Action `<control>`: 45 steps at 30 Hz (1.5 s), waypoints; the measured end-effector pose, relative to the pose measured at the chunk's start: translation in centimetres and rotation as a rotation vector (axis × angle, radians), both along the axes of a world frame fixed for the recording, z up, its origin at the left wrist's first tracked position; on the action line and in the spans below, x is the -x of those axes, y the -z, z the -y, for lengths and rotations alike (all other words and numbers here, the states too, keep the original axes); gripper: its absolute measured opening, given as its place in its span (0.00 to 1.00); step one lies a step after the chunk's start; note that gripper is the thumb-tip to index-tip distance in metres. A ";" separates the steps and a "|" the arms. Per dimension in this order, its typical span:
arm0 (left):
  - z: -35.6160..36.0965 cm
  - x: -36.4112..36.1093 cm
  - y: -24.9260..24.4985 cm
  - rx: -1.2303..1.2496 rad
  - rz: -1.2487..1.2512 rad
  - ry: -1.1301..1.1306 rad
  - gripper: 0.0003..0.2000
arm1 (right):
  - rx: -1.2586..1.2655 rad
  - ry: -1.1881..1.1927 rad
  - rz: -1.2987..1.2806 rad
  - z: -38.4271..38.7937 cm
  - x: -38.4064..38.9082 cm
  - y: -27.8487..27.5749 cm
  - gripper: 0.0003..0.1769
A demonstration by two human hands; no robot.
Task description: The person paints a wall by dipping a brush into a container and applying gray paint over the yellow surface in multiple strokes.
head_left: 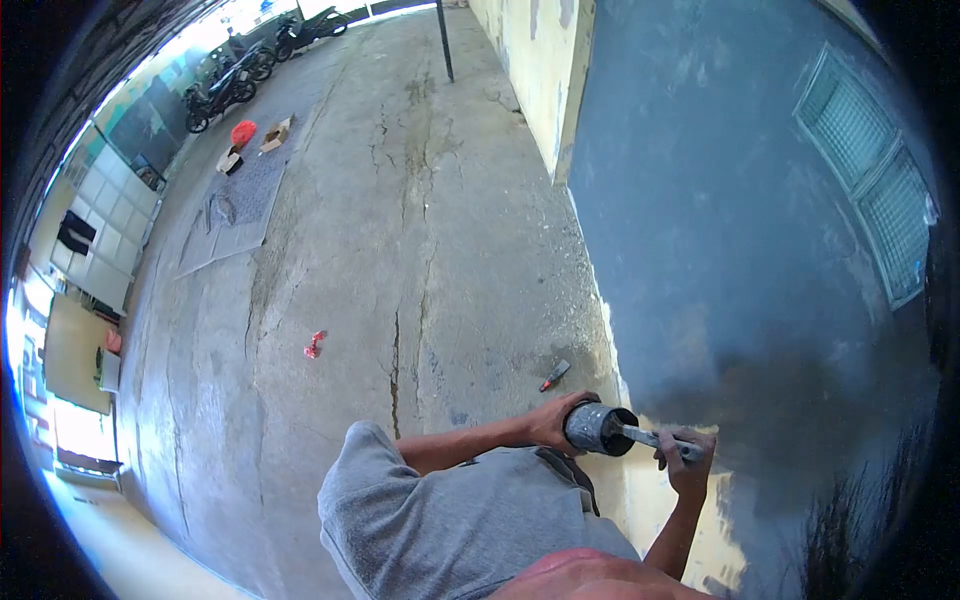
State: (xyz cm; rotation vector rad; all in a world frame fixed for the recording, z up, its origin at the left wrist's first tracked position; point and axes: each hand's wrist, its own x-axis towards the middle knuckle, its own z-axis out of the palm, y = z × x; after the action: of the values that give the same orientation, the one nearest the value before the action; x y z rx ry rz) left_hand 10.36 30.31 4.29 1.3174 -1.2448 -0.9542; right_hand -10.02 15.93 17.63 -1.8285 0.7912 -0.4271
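Observation:
My left hand [552, 422] is wrapped round a dark, paint-smeared can [590, 428], whose opening faces right. A paintbrush [641, 435] is in my right hand [690, 463], its bristle end at or inside the mouth of the can. Just to the right stands a wall [660, 200] with dark grey paint; its lower left part beside my right hand shows pale yellow. On the floor above my left hand lies a small scraper-like tool [554, 375] with a red part.
A cracked concrete floor [340, 230] stretches ahead. Red-and-white scrap [315, 345] lies on it. Farther left, a sheet [238, 205] holds boxes [276, 135] and a red bag [243, 132]. Motorcycles [220, 97] and a thin post [445, 40] stand beyond.

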 end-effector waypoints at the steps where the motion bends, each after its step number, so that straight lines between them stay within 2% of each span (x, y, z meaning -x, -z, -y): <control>1: -0.1 0.5 -0.2 -0.007 -0.001 -0.051 0.43 | 0.011 -0.014 0.008 0.4 0.0 0.0 0.09; 3: 0.1 1.3 0.1 0.041 0.089 -0.101 0.43 | 0.368 -0.260 0.024 1.1 -0.4 -0.4 0.09; 8: 0.9 3.7 0.5 0.044 0.086 -0.212 0.44 | 0.365 -0.457 0.023 1.9 0.2 -1.6 0.11; 9: 1.0 4.1 0.5 0.040 0.078 -0.243 0.44 | 0.371 -0.455 0.030 2.3 0.6 -1.7 0.11; 11: 1.3 4.9 0.3 0.055 0.082 -0.259 0.44 | 0.043 -0.301 0.035 2.9 1.4 -1.7 0.12; 14: 1.9 5.9 -0.2 0.069 0.026 -0.300 0.45 | -0.054 -0.196 0.148 3.8 2.3 -1.1 0.12; 15: 2.1 6.1 -0.3 0.074 0.026 -0.314 0.45 | -0.049 -0.202 0.149 4.0 2.5 -1.1 0.12; 17: 2.4 6.5 -0.3 0.076 0.024 -0.330 0.45 | 0.154 -0.157 0.091 4.0 3.1 -1.1 0.12; 18: 2.6 6.6 -0.2 0.071 0.052 -0.329 0.46 | 0.155 -0.159 0.091 4.0 3.2 -1.6 0.12; 20: 2.9 6.9 -0.3 0.067 0.082 -0.328 0.47 | 0.384 -0.320 0.024 4.1 3.3 -3.0 0.13; 24: 2.8 7.2 0.0 0.075 0.101 -0.299 0.47 | 0.215 -0.365 -0.056 3.8 3.8 -2.7 0.12; 26: 2.6 7.3 -0.1 0.078 0.089 -0.297 0.47 | -0.038 -0.212 -0.019 3.8 3.8 -2.0 0.11; 27: 2.3 7.3 -0.5 0.074 0.089 -0.308 0.47 | -0.041 -0.215 -0.023 3.6 3.6 -2.3 0.11; 29: 1.8 6.8 -1.1 0.067 0.088 -0.318 0.46 | -0.265 0.024 0.072 3.0 3.1 -3.1 0.11; 34: 1.4 4.6 -0.8 0.091 0.114 -0.311 0.46 | -0.187 0.145 0.141 1.3 2.0 -2.6 0.13; 36: 1.2 3.2 -1.2 0.036 0.150 -0.257 0.47 | 0.015 0.002 0.023 0.5 1.3 -1.5 0.13; 39: 0.4 2.3 -1.2 -0.058 0.154 -0.143 0.47 | -0.030 -0.042 -0.123 -0.9 0.0 -1.9 0.13; 40: 0.4 1.7 -1.1 -0.083 0.136 -0.110 0.47 | -0.136 0.008 -0.090 -1.1 -0.3 -1.8 0.13; 41: 0.4 1.1 -0.7 -0.083 0.126 -0.065 0.47 | -0.141 0.054 -0.099 -1.3 -0.6 -1.9 0.13; 43: 0.3 0.3 0.5 -0.009 0.090 -0.004 0.45 | -0.299 0.203 0.000 -1.9 -1.4 -2.2 0.13; 45: 0.0 -0.9 0.9 -0.070 0.076 0.105 0.45 | -0.223 0.321 0.005 -3.2 -2.2 -2.4 0.14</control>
State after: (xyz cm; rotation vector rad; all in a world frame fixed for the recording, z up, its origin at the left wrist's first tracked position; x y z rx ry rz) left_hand 11.27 30.32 3.38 1.3644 -1.3604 -1.0379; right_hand -7.82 19.15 20.02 -1.4971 1.0897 -0.5258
